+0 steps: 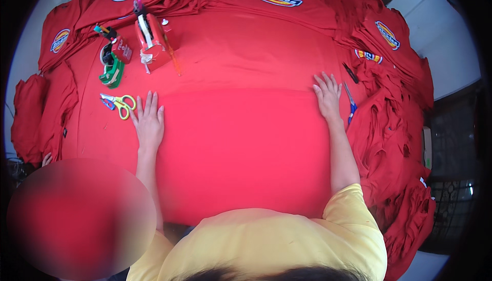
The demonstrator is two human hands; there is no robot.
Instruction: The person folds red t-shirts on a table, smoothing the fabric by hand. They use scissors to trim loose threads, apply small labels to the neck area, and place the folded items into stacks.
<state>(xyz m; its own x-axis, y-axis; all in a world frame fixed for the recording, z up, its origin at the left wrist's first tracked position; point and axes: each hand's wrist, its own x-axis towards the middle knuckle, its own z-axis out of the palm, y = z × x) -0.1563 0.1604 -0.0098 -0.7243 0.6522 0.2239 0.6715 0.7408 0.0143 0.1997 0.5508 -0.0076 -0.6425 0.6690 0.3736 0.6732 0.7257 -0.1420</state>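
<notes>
A smooth red cloth panel point(241, 153) lies flat in front of me. My left hand point(148, 124) rests along its left edge, fingers stretched out and holding nothing. Beside those fingertips are scissors with yellow-green handles point(123, 106), and a small blue item point(107, 103) sits under their blades. At the panel's far right corner lies my right hand point(328, 94), flat with its fingers spread. Just right of it are blue-handled scissors point(352, 109), with a small black tool, perhaps thread snips point(350, 73), a little farther off.
Red garments with logo patches point(287, 17) are piled along the far edge, and rumpled ones point(382, 127) along the right. A green tape dispenser point(114, 73) and a red tape dispenser point(154, 50) with pens stand far left. Another person's hand point(47, 159) shows at left, above a blurred patch.
</notes>
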